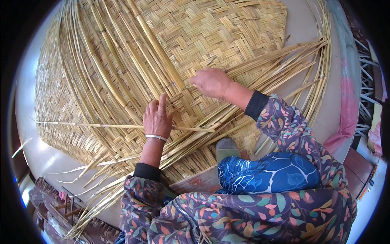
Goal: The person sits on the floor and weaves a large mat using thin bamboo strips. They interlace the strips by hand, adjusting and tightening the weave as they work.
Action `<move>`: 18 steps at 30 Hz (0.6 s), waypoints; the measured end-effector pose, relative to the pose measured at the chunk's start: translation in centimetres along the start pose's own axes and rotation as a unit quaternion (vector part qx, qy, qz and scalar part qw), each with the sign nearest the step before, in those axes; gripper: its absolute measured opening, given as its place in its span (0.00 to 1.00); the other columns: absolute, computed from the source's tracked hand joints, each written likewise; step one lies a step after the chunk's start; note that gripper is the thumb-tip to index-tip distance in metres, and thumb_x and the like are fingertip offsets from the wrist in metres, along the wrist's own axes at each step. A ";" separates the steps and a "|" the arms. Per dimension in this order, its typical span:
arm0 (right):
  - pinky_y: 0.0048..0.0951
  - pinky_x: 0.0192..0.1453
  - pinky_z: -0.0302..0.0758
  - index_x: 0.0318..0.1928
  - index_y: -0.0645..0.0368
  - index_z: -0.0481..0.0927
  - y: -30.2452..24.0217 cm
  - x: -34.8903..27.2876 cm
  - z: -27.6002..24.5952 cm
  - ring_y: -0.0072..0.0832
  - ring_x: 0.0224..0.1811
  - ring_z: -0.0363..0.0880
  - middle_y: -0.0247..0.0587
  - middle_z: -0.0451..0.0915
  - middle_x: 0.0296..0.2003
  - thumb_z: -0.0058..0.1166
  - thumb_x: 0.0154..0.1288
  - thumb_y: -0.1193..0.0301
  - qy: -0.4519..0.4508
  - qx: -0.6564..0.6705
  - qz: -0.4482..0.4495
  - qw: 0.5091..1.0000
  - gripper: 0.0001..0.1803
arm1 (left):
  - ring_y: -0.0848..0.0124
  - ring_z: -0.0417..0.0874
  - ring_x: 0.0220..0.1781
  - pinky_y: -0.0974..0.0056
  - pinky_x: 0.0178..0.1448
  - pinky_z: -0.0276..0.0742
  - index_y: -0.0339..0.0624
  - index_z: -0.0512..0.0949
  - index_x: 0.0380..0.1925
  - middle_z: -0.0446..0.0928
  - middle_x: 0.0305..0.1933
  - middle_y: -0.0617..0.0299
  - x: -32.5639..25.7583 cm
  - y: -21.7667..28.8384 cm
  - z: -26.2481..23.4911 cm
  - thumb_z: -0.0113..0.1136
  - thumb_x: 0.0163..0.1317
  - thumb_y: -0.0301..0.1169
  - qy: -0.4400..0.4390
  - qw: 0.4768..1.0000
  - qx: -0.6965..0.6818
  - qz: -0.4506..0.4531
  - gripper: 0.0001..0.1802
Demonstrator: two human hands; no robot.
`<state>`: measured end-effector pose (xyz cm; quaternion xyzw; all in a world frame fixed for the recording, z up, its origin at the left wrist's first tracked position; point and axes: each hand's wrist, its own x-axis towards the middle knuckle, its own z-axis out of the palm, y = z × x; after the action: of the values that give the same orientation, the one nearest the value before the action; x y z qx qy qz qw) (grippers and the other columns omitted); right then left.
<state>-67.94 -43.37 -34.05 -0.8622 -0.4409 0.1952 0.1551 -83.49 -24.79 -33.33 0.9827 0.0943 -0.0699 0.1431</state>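
Observation:
My left hand (157, 118) is low over a half-woven mat of flattened reed (211, 28), a pale bangle at its wrist. One finger points up toward the loose strips and the others are curled. A thin pale reed strip (95, 125) passes beneath the hand and comes out on both sides. Up and to the right, my right hand (211, 83) has its fingers bent down together at the weave, beside the end of a wide strip. Its fingertips and what they grip are hidden.
Long unwoven reed strips (107, 44) fan across the mat's upper left. More loose strips (280, 67) stretch to the right, and a bundle of ends (93, 207) hangs at the lower left. My shoe (226, 149) rests on the mat. Pink and greenish sheeting (347, 105) lies at the right edge.

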 end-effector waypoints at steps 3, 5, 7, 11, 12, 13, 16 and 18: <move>0.45 0.41 0.75 0.35 0.49 0.79 0.0 0.4 -0.2 0.44 0.38 0.79 0.44 0.79 0.33 0.46 0.57 0.68 -0.036 0.035 0.035 0.998 0.09 | 0.59 0.71 0.48 0.57 0.49 0.70 0.61 0.66 0.55 0.68 0.44 0.61 0.5 0.1 -0.5 0.62 0.46 0.34 -0.038 0.997 0.047 0.043 0.32; 0.46 0.41 0.75 0.36 0.48 0.79 -0.1 0.6 -0.5 0.44 0.38 0.79 0.44 0.80 0.33 0.45 0.57 0.68 -0.053 0.041 0.047 0.997 0.09 | 0.60 0.71 0.45 0.57 0.46 0.71 0.64 0.67 0.54 0.68 0.41 0.62 0.6 0.2 -0.7 0.59 0.47 0.32 -0.054 0.994 0.071 0.063 0.30; 0.46 0.41 0.74 0.37 0.48 0.79 -0.3 0.7 -0.7 0.44 0.39 0.79 0.44 0.80 0.34 0.45 0.56 0.69 -0.065 0.037 0.047 0.996 0.10 | 0.60 0.71 0.45 0.57 0.45 0.72 0.65 0.67 0.54 0.68 0.41 0.62 0.7 0.1 -0.8 0.57 0.48 0.30 -0.065 0.993 0.073 0.071 0.29; 0.45 0.41 0.75 0.37 0.50 0.79 -1.1 0.2 -0.8 0.44 0.39 0.79 0.45 0.80 0.34 0.46 0.54 0.72 -0.066 0.030 0.059 0.996 0.11 | 0.60 0.71 0.46 0.57 0.45 0.73 0.64 0.67 0.54 0.68 0.41 0.61 0.7 -0.2 -0.7 0.55 0.50 0.29 -0.091 0.987 0.099 0.083 0.29; 0.44 0.41 0.75 0.37 0.51 0.79 -1.1 0.2 -0.7 0.43 0.39 0.79 0.45 0.80 0.35 0.46 0.54 0.72 -0.064 0.018 0.056 0.996 0.11 | 0.60 0.71 0.46 0.57 0.44 0.73 0.64 0.67 0.54 0.68 0.41 0.61 0.8 -0.1 -0.8 0.54 0.50 0.29 -0.095 0.986 0.104 0.087 0.28; 0.44 0.41 0.75 0.38 0.51 0.79 -1.1 0.2 -0.7 0.43 0.40 0.79 0.45 0.80 0.35 0.46 0.54 0.72 -0.062 0.007 0.052 0.997 0.11 | 0.60 0.71 0.46 0.57 0.44 0.73 0.64 0.67 0.54 0.68 0.41 0.61 0.9 -0.1 -0.8 0.54 0.50 0.28 -0.099 0.985 0.109 0.091 0.28; 0.43 0.42 0.75 0.38 0.51 0.78 -1.8 -0.1 -1.4 0.43 0.40 0.79 0.46 0.80 0.34 0.46 0.53 0.74 -0.078 -0.010 0.052 0.996 0.12 | 0.60 0.72 0.46 0.57 0.44 0.74 0.63 0.66 0.55 0.69 0.41 0.61 0.8 0.1 -1.1 0.53 0.50 0.28 -0.104 0.984 0.108 0.097 0.28; 0.42 0.42 0.75 0.39 0.51 0.78 -1.9 -0.1 -1.2 0.43 0.41 0.79 0.45 0.80 0.35 0.45 0.53 0.74 -0.076 -0.023 0.058 0.995 0.13 | 0.59 0.72 0.46 0.56 0.44 0.74 0.62 0.66 0.55 0.69 0.41 0.60 0.9 0.1 -1.2 0.53 0.50 0.28 -0.113 0.983 0.103 0.101 0.29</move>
<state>-68.77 -42.44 -32.17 -0.8723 -0.4054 0.2585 0.0894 -82.44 -24.34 -32.28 0.9825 -0.0300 -0.1746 0.0568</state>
